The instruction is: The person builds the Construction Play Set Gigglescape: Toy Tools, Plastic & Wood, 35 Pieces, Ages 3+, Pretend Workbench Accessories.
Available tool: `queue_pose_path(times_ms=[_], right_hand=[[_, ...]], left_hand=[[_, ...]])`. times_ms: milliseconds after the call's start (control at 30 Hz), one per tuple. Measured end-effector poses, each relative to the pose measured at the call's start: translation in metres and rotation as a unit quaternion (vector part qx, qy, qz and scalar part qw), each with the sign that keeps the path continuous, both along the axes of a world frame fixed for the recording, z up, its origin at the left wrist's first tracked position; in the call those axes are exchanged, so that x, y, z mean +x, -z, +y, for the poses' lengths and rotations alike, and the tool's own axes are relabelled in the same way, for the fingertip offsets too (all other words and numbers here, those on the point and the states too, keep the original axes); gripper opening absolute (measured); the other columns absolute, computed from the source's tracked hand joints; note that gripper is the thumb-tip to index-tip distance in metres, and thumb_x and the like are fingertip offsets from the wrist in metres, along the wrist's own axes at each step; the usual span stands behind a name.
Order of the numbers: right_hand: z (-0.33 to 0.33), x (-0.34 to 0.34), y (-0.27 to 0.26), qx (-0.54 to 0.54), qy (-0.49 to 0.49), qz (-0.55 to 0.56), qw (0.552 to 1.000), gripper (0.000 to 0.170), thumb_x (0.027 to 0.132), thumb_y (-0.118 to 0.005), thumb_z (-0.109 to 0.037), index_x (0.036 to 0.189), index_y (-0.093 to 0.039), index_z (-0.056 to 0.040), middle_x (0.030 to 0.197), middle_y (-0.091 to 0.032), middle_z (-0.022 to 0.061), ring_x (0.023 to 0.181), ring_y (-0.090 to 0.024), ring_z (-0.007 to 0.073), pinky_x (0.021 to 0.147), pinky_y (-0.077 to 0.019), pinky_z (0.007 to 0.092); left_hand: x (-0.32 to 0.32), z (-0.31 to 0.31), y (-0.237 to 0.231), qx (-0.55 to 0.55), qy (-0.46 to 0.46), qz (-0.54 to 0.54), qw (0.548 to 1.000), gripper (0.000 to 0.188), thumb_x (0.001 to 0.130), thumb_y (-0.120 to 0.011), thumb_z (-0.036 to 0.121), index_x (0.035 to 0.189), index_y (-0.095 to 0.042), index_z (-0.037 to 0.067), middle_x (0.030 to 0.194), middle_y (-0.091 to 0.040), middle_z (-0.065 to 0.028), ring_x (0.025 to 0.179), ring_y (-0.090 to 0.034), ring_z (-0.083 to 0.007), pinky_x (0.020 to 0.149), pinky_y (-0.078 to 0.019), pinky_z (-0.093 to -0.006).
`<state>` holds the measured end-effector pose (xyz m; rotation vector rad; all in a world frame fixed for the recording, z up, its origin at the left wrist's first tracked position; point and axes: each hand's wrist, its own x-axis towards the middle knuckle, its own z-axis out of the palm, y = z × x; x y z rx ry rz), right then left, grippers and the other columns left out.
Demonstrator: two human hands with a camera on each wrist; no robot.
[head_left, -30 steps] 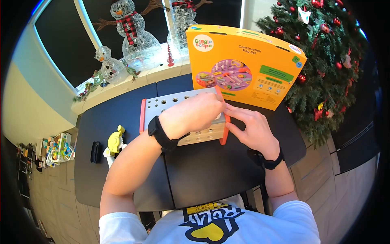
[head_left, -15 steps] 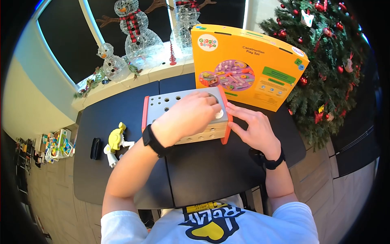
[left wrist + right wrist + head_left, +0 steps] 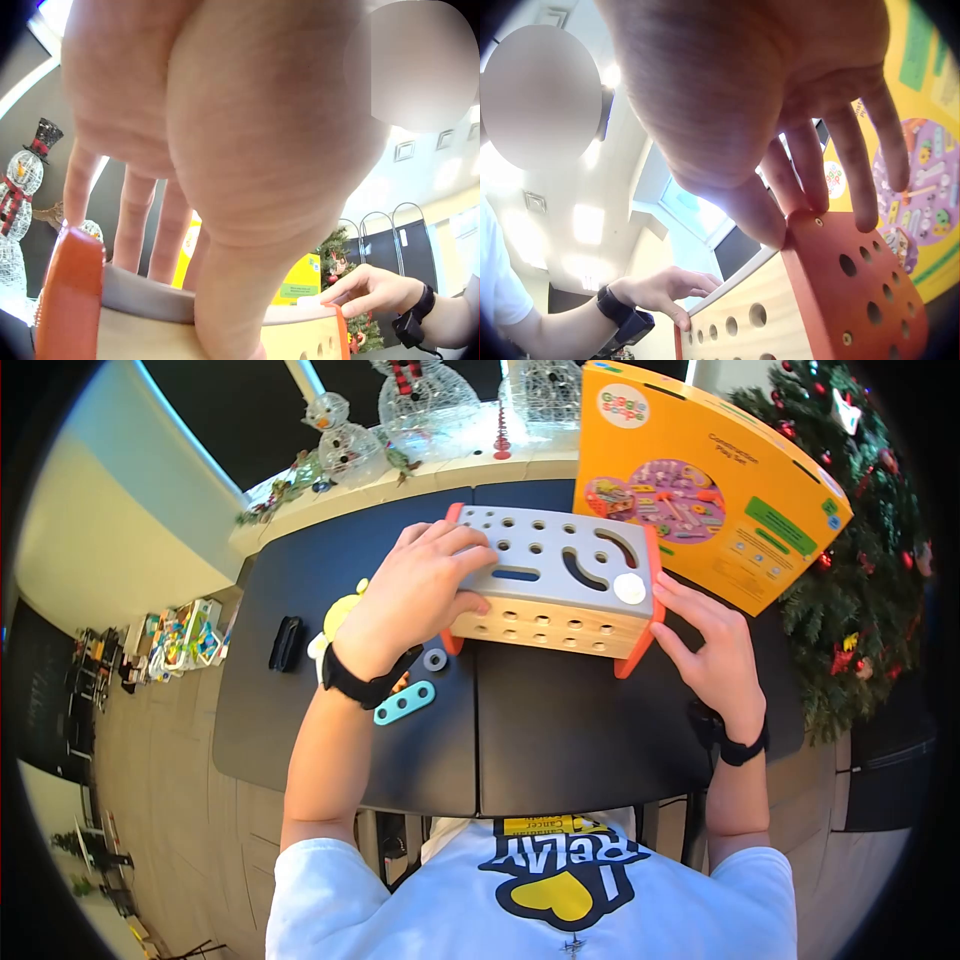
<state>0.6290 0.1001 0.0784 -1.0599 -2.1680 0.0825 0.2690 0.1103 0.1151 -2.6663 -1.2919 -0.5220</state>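
A toy workbench has a grey top with holes and slots [image 3: 550, 545], a pale wooden side [image 3: 545, 628] and red end panels [image 3: 640, 645]. Over its left end lies my left hand [image 3: 415, 585], fingers spread on the grey top and thumb against the wooden side. At the other end, my right hand [image 3: 715, 645] touches the red panel [image 3: 855, 285] with its fingertips and thumb, the fingers fairly straight. A round white piece [image 3: 630, 588] sits on the top near the right end.
Left of the workbench are a turquoise three-hole strip [image 3: 405, 703], a grey ring [image 3: 434, 659], a partly hidden yellow and white toy [image 3: 343, 610] and a black case [image 3: 287, 644]. Behind stands an orange box [image 3: 700, 480], with a decorated tree [image 3: 850, 600] at the right.
My left hand has moved from the workbench's right part to its left end, uncovering the slots. The head view has shifted, so the strip and ring now show.
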Motion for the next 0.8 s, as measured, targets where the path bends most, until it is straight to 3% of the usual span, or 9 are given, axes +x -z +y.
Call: queue_pose_path(times_ms=[167,267,300,333,400,500,533,633,800], right_hand=[[-0.017,-0.01,-0.001,0.057,0.011,-0.041,0.997,0.038,0.079,-0.086,-0.014,0.114,-0.076,-0.0031,0.12,-0.074,0.0114,0.097,-0.07,0.0335,0.084,-0.0566,0.0415],[-0.026,-0.014,-0.003,0.057,0.003,-0.05,0.997,0.04,0.078,-0.087,-0.014,0.114,-0.076,-0.003,0.119,-0.073,0.0119,0.097,-0.069,0.0336,0.084,-0.0564,0.0415],[-0.028,-0.014,-0.002,0.057,-0.002,-0.049,0.997,0.042,0.077,-0.087,-0.014,0.115,-0.075,-0.0029,0.117,-0.072,0.0123,0.096,-0.069,0.0336,0.084,-0.0562,0.0415],[-0.03,-0.015,-0.001,0.059,-0.001,-0.051,0.997,0.042,0.077,-0.087,-0.014,0.115,-0.075,-0.0031,0.117,-0.072,0.0121,0.096,-0.069,0.0334,0.084,-0.0559,0.0414],[-0.031,-0.017,-0.001,0.063,0.0,-0.052,0.997,0.041,0.077,-0.086,-0.014,0.115,-0.074,-0.0034,0.118,-0.071,0.0119,0.096,-0.069,0.033,0.083,-0.0554,0.0412],[-0.035,-0.023,-0.006,0.081,0.013,-0.074,0.994,0.04,0.077,-0.086,-0.013,0.114,-0.074,-0.0039,0.116,-0.071,0.0113,0.094,-0.068,0.0322,0.082,-0.0542,0.0407],[-0.036,-0.025,-0.007,0.081,0.014,-0.075,0.994,0.039,0.077,-0.086,-0.013,0.113,-0.074,-0.004,0.115,-0.071,0.0112,0.094,-0.068,0.032,0.081,-0.0538,0.0406],[-0.035,-0.029,-0.01,0.079,0.013,-0.077,0.994,0.04,0.075,-0.087,-0.013,0.111,-0.074,-0.0042,0.112,-0.07,0.0108,0.092,-0.067,0.0317,0.08,-0.053,0.0404],[-0.032,-0.023,-0.025,0.043,-0.018,-0.096,0.994,0.045,0.072,-0.087,-0.014,0.113,-0.073,-0.0049,0.112,-0.069,0.0099,0.096,-0.066,0.0326,0.084,-0.0523,0.0416]], left_hand=[[-0.019,-0.004,0.019,0.11,-0.093,-0.077,0.987,0.044,0.08,-0.087,0.025,0.116,-0.071,0.006,0.124,-0.068,-0.0071,0.119,-0.061,-0.0321,0.1,-0.0487,-0.0428],[-0.055,-0.012,0.024,0.084,-0.167,-0.086,0.979,0.035,0.084,-0.085,0.025,0.108,-0.071,0.004,0.114,-0.069,-0.0099,0.108,-0.065,-0.0335,0.09,-0.0526,-0.0424],[-0.069,-0.016,0.026,0.061,-0.193,-0.079,0.976,0.027,0.088,-0.083,0.023,0.1,-0.07,0.003,0.101,-0.07,-0.0116,0.097,-0.067,-0.0342,0.082,-0.0541,-0.0426],[-0.08,-0.022,0.025,0.023,-0.217,-0.077,0.973,0.022,0.089,-0.081,0.021,0.093,-0.071,0.002,0.091,-0.069,-0.0116,0.092,-0.067,-0.034,0.08,-0.0542,-0.0429],[-0.102,-0.033,0.032,-0.086,-0.253,-0.081,0.96,0.018,0.089,-0.08,0.019,0.09,-0.073,0.002,0.088,-0.071,-0.0122,0.091,-0.068,-0.0343,0.081,-0.0542,-0.0431],[-0.124,-0.054,0.049,-0.176,-0.256,-0.006,0.951,0.018,0.087,-0.077,0.02,0.095,-0.079,0.004,0.094,-0.075,-0.0188,0.093,-0.07,-0.0376,0.085,-0.056,-0.0467],[-0.132,-0.059,0.056,-0.213,-0.239,0.004,0.947,0.022,0.085,-0.076,0.015,0.104,-0.081,0.005,0.099,-0.077,-0.0188,0.098,-0.072,-0.0373,0.089,-0.0571,-0.0458],[-0.141,-0.073,0.069,-0.259,-0.267,0.009,0.928,0.031,0.081,-0.076,0.008,0.111,-0.08,0.008,0.107,-0.077,-0.017,0.103,-0.072,-0.035,0.095,-0.0572,-0.0436],[-0.148,-0.072,0.081,-0.269,-0.251,0.022,0.929,0.029,0.078,-0.074,0.004,0.106,-0.081,0.008,0.105,-0.077,-0.0159,0.104,-0.071,-0.0343,0.094,-0.0556,-0.0435]])
